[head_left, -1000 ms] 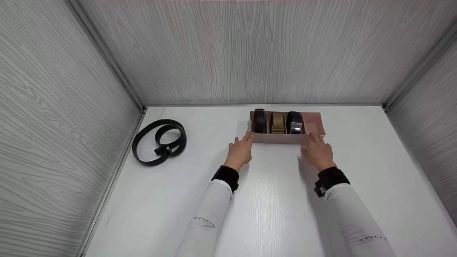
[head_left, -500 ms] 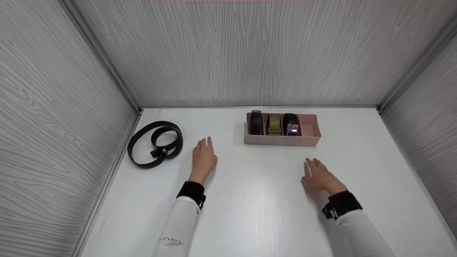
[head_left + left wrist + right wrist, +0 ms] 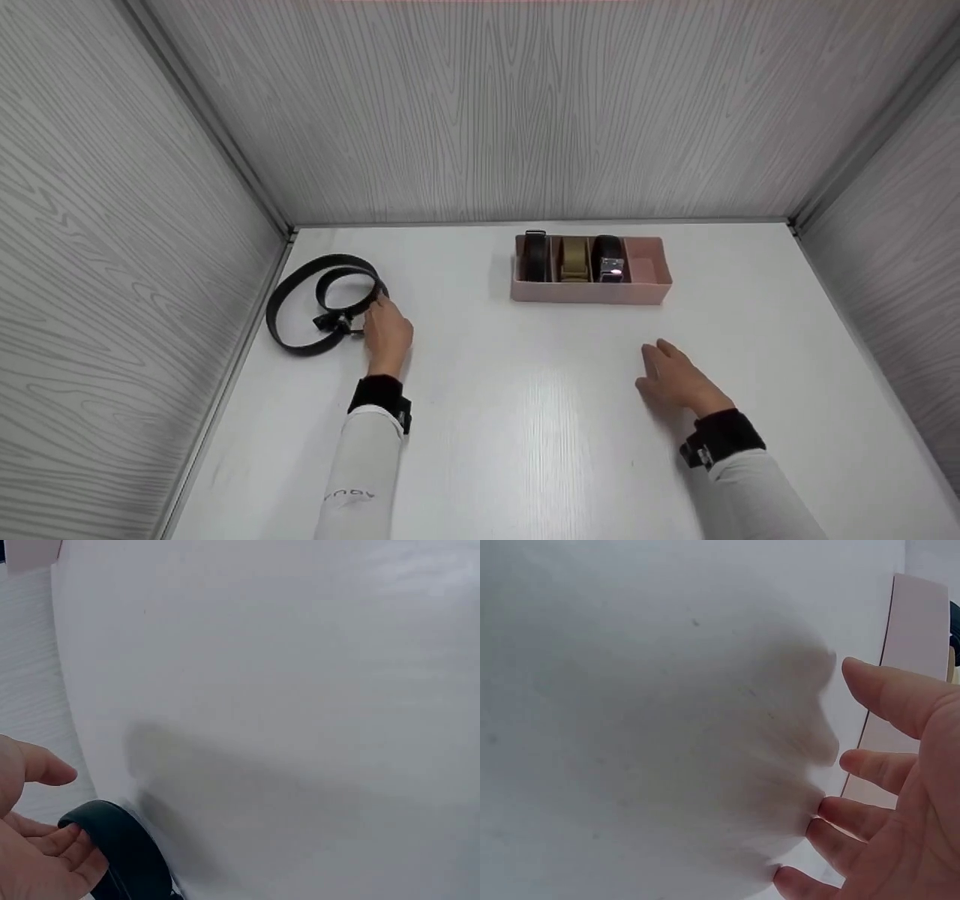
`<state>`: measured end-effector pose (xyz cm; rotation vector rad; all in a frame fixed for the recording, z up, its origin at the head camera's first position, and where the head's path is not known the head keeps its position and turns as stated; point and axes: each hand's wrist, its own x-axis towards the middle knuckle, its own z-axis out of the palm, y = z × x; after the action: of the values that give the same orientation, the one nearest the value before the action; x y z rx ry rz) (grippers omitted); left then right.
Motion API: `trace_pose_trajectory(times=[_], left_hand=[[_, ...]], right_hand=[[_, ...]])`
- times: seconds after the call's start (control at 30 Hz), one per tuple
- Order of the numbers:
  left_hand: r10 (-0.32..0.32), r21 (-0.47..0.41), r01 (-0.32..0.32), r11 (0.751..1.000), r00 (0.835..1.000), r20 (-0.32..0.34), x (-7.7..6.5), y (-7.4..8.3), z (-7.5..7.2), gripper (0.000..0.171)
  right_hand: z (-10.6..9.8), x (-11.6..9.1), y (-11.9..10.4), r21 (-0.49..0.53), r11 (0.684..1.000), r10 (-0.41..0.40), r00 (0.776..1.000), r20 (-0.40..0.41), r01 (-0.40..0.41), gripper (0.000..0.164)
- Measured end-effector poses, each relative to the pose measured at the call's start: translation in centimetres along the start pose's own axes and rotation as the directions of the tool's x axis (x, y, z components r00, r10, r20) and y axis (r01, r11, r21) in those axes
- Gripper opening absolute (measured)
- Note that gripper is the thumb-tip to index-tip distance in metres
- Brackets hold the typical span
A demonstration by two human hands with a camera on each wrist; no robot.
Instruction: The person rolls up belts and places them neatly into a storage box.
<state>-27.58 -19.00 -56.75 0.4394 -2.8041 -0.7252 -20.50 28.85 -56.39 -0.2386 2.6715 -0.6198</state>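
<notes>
Step looks like picking up the loose black belt [image 3: 136,853], left of frame; next move probably needs the thumb closing on it. Counts: one bench [image 3: 510,420]; one pink four-slot box [image 3: 589,293], upper right of centre; one loose belt; two hands: left hand [image 3: 388,334] touching belt, thumb apart, no pinch seen, right hand [image 3: 679,382] lower right, fingers spread; boxed, two black rolled belts [image 3: 535,259], one olive rolled belt [image 3: 575,255].

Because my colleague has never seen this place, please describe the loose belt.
On the white tabletop, look toward the left edge, where the left hand touches a flat, black belt. It lies in wide, open loops, whereas three rolled belts, two black and one tan, sit inside the divided pink box.
</notes>
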Motion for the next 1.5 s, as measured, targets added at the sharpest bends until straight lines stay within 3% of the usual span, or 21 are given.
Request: trace_pose_trajectory(times=[0.13,0.3,0.47,0.67,0.8,0.9,0.97,1.1,1.17,1.3,1.4,1.43,1.47,1.5], left_hand=[[0.081,0.010,-0.081,0.997,0.996,0.025,-1.1,1.1,0.9,0.028],[0.188,0.026,-0.192,0.981,0.978,0.095,-3.1,3.6,1.8,0.031],[0.322,0.026,-0.327,0.945,0.938,0.127,-5.8,6.1,3.0,0.034],[0.444,-0.057,-0.442,0.895,0.871,0.210,-8.8,9.4,4.0,0.027],[0.489,-0.183,-0.453,0.872,0.813,0.316,-10.3,12.0,4.4,0.026],[0.548,-0.256,-0.485,0.836,0.747,0.375,-11.2,13.5,4.7,0.027],[0.602,-0.287,-0.529,0.799,0.684,0.412,-11.6,14.0,4.7,0.029],[0.691,-0.372,-0.590,0.716,0.527,0.494,-12.0,14.3,4.1,0.045],[0.710,-0.409,-0.590,0.696,0.479,0.517,-11.8,14.4,3.6,0.048],[0.725,-0.429,-0.599,0.676,0.436,0.532,-11.6,14.4,2.9,0.037],[0.740,-0.417,-0.634,0.651,0.407,0.536,-11.7,14.2,2.7,0.036],[0.747,-0.408,-0.651,0.640,0.405,0.527,-11.8,14.1,2.6,0.038],[0.752,-0.396,-0.662,0.636,0.416,0.511,-11.9,14.0,2.5,0.039],[0.755,-0.386,-0.667,0.637,0.441,0.485,-11.9,13.9,2.3,0.040]], right_hand=[[-0.2,0.0,-0.3,-0.007,1.000,-0.016,1.000,0.004,0.016,0.066],[-0.3,-0.1,-0.4,-0.013,1.000,-0.013,1.000,0.008,0.013,0.066],[-0.4,-0.4,-1.3,-0.019,1.000,-0.002,1.000,0.019,0.002,0.065],[0.2,-0.5,-4.3,-0.045,0.999,-0.028,0.999,0.043,0.029,0.062],[0.5,-0.3,-6.7,-0.064,0.986,-0.151,0.987,0.060,0.155,0.056],[0.8,0.1,-8.3,-0.047,0.968,-0.246,0.968,0.048,0.248,0.052],[1.1,0.5,-9.2,-0.017,0.959,-0.281,0.959,0.029,0.281,0.052],[1.8,1.3,-10.4,0.020,0.968,-0.251,0.968,-0.011,0.252,0.054],[2.2,1.7,-10.9,0.029,0.978,-0.205,0.978,-0.030,0.206,0.055],[3.0,2.6,-11.8,0.068,0.987,-0.139,0.987,-0.078,0.144,0.040],[3.7,3.1,-11.8,0.088,0.980,-0.164,0.978,-0.125,0.176,0.018],[3.7,3.2,-11.7,0.094,0.978,-0.174,0.975,-0.140,0.188,0.013],[3.7,3.3,-11.5,0.092,0.976,-0.181,0.972,-0.153,0.196,0.010],[3.6,3.3,-11.2,0.095,0.976,-0.180,0.971,-0.159,0.196,0.009]])
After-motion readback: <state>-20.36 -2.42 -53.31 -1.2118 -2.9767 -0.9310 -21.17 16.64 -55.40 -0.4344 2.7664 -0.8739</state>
